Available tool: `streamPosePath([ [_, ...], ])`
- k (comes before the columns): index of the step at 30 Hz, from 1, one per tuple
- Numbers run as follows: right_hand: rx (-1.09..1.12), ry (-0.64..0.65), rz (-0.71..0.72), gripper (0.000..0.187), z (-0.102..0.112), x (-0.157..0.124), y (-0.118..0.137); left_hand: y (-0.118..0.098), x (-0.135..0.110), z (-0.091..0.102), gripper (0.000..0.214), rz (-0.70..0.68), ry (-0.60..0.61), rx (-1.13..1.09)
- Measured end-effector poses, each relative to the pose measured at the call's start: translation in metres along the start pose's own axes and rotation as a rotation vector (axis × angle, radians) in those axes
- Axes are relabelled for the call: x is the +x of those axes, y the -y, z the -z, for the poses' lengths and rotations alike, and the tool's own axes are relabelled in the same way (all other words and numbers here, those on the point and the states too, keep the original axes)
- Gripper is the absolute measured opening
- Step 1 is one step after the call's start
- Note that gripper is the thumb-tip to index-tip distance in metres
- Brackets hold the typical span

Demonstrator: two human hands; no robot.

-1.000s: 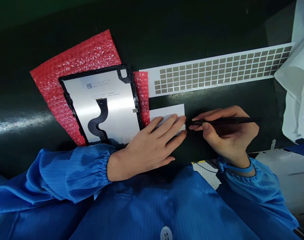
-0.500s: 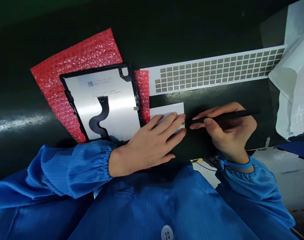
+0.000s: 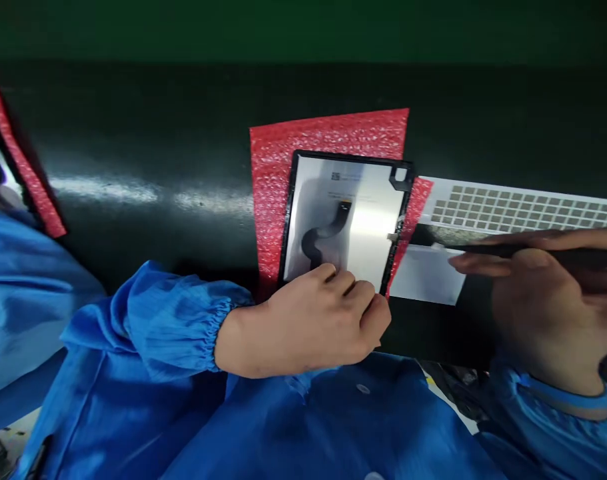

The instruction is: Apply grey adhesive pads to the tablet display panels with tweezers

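Note:
A tablet display panel lies silver back up, black-framed, with a dark ribbon cable curving down it. My left hand is closed over the panel's near edge, its fingers curled and the fingertips hidden. Under the panel is a sheet of red foam wrap. My right hand, blurred, pinches slim black tweezers pointing left. At their tip shows a small whitish piece, above a white card beside the panel.
A white sheet with rows of small grey squares lies behind my right hand. Another panel on red foam is at the far left, next to a blue sleeve. The dark green mat covers the table.
My view has swung left, so the panel appears further right. My left hand has moved from the white card to the panel's near edge. The tweezers now reach over the card.

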State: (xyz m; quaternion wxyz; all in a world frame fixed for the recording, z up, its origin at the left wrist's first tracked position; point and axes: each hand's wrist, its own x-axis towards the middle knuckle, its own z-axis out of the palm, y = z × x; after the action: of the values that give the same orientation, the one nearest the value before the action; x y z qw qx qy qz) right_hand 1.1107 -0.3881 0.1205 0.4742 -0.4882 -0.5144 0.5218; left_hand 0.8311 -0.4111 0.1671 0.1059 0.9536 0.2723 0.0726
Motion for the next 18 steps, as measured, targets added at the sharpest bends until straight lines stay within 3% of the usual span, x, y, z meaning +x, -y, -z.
streamPosePath([
  [4, 0.009, 0.027, 0.005, 0.037, -0.070, 0.025, 0.002, 0.014, -0.021, -0.008, 0.049, 0.086, 0.079, 0.083],
  [8, -0.004, 0.064, -0.005, 0.022, -0.116, 0.047, -0.003, 0.030, -0.026, -0.017, 0.062, 0.136, 0.110, 0.153],
  [12, -0.066, 0.077, -0.048, 0.012, -0.133, 0.059, -0.007, 0.038, -0.025, -0.021, 0.054, 0.157, 0.072, 0.139],
  [18, -0.149, 0.033, -0.049, 0.009, -0.135, 0.056, -0.003, 0.036, -0.026, -0.021, 0.046, 0.171, 0.024, 0.110],
])
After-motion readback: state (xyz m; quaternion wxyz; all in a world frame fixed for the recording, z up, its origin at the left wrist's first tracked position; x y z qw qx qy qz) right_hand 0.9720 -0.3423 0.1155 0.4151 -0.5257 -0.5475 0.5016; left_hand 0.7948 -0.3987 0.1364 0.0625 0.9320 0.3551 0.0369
